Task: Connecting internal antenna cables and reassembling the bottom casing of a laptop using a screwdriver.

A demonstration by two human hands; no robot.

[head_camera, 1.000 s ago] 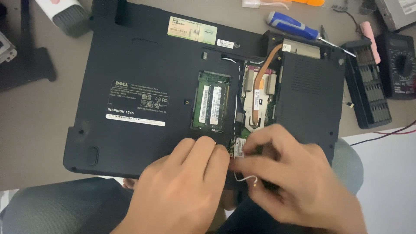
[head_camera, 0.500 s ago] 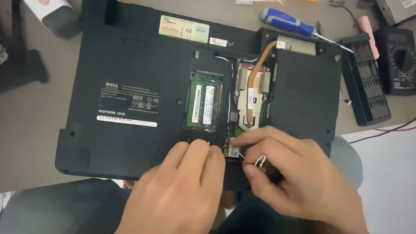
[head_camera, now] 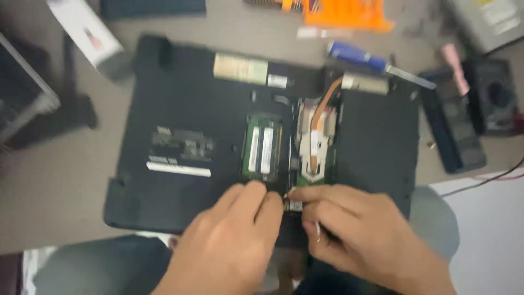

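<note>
A black laptop (head_camera: 180, 109) lies upside down on the table with its bottom cover off. In the opening are green memory modules (head_camera: 262, 148) and a copper heat pipe (head_camera: 317, 123). Both hands meet at the laptop's near edge. My left hand (head_camera: 229, 246) has its fingertips pressed against a small green card (head_camera: 295, 205) in the open bay. My right hand (head_camera: 365, 235) touches the card from the other side and pinches a thin white wire (head_camera: 317, 230) between its lower fingers. The picture is blurred, so the left hand's grip is unclear.
A blue-handled screwdriver (head_camera: 357, 55) and an orange packet (head_camera: 344, 13) lie beyond the laptop. A black bit case (head_camera: 453, 134) and a dark meter (head_camera: 496, 98) sit to the right. A white box (head_camera: 87, 33) is at far left and a white sheet (head_camera: 486, 235) at near right.
The view has shifted and blurred. The white wire loop that hung below my right hand is now drawn up between its fingers. Both hands stay at the card.
</note>
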